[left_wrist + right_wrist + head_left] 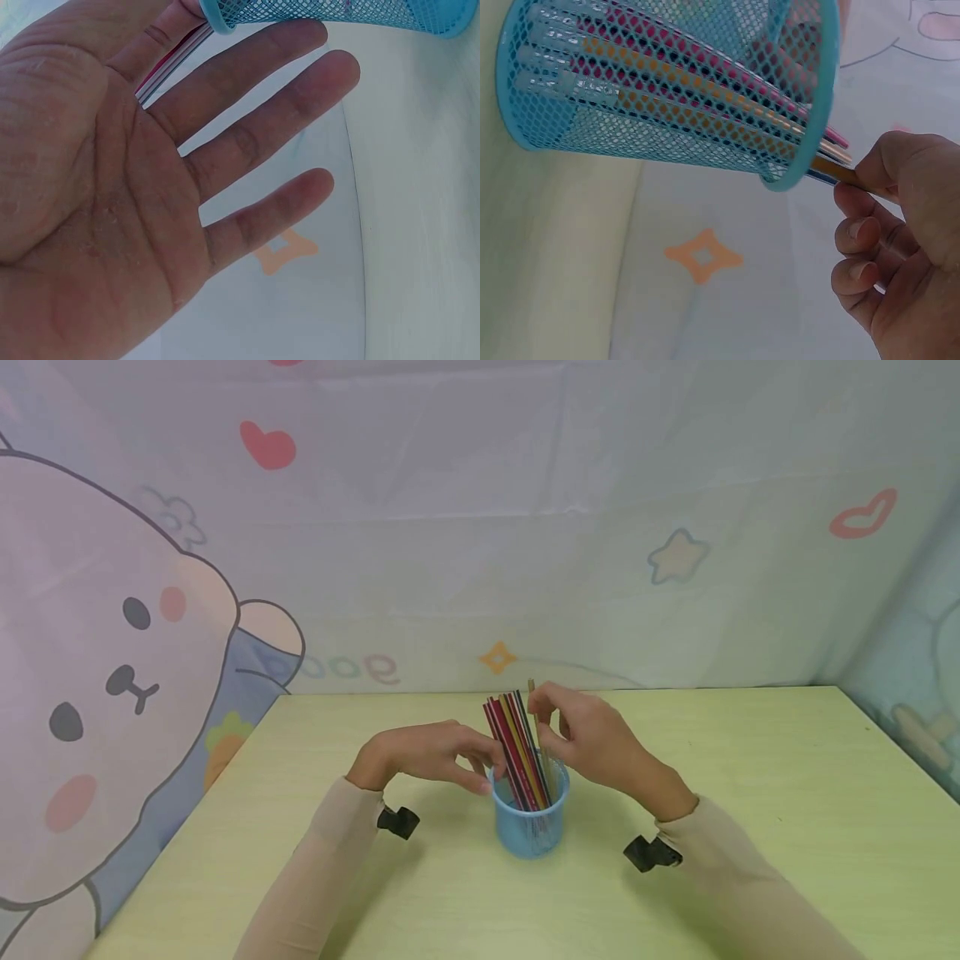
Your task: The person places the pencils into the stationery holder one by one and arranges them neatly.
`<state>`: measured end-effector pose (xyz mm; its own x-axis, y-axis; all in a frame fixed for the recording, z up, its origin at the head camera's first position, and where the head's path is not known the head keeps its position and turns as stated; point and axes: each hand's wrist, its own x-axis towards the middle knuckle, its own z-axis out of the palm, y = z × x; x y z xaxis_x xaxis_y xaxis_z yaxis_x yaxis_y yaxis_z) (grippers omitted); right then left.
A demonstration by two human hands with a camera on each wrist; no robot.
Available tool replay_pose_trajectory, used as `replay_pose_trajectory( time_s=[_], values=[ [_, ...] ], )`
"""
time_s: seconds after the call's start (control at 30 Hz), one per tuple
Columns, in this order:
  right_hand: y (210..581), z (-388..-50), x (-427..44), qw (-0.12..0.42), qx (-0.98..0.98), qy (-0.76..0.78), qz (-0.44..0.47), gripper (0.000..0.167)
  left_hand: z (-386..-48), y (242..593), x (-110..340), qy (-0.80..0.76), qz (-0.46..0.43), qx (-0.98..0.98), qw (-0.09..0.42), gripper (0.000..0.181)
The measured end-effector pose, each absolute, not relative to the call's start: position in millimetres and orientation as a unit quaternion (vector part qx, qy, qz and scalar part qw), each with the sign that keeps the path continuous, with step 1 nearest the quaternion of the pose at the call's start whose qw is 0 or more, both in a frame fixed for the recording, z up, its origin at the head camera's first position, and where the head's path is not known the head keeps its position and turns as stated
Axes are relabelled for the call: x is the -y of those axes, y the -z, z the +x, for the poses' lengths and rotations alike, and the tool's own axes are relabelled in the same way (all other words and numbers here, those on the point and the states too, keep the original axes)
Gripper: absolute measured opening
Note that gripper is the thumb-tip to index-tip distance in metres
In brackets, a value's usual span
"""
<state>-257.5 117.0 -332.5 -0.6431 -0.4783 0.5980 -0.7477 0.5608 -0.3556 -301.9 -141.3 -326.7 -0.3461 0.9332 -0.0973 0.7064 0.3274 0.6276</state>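
A light-blue mesh pencil holder (529, 835) stands upright on the table, with several pencils (514, 743) leaning left in it; dark red, gold and dark ones show. My left hand (442, 753) is at its left rim, thumb and index finger pinching the edge. In the left wrist view the other three fingers (274, 120) stretch out straight beside the mesh. My right hand (588, 735) pinches the upper part of a gold pencil (831, 169) between thumb and index finger. That pencil's lower part is inside the holder, seen through the mesh in the right wrist view.
The pale yellow-green tabletop (750, 793) extends on both sides of the holder. Behind it hangs a printed cloth (450, 527) with a bear, hearts and stars. A small black device (651, 853) sits at each wrist.
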Motion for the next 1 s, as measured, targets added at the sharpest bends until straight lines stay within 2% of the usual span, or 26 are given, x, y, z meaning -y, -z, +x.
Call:
replay_pose_trajectory(
  time_s=[0.37, 0.63, 0.83, 1.0],
  values=[
    [339.4, -259.7, -111.0, 0.204, 0.863, -0.287, 0.363, 0.018, -303.2, 327.5, 141.1, -0.255, 0.527, -0.777, 0.233, 0.019],
    [337.9, -268.8, -126.4, 0.198, 0.858, -0.308, 0.361, 0.016, -302.7, 327.0, 141.2, -0.250, 0.521, -0.782, 0.234, 0.016],
    [334.6, -280.5, -154.3, 0.160, 0.880, -0.312, 0.320, 0.015, -301.5, 325.6, 141.2, -0.247, 0.523, -0.783, 0.231, 0.014],
    [336.6, -289.8, -179.6, 0.099, 0.902, -0.308, 0.286, 0.015, -299.9, 324.4, 142.0, -0.245, 0.520, -0.786, 0.230, 0.014]
  ],
)
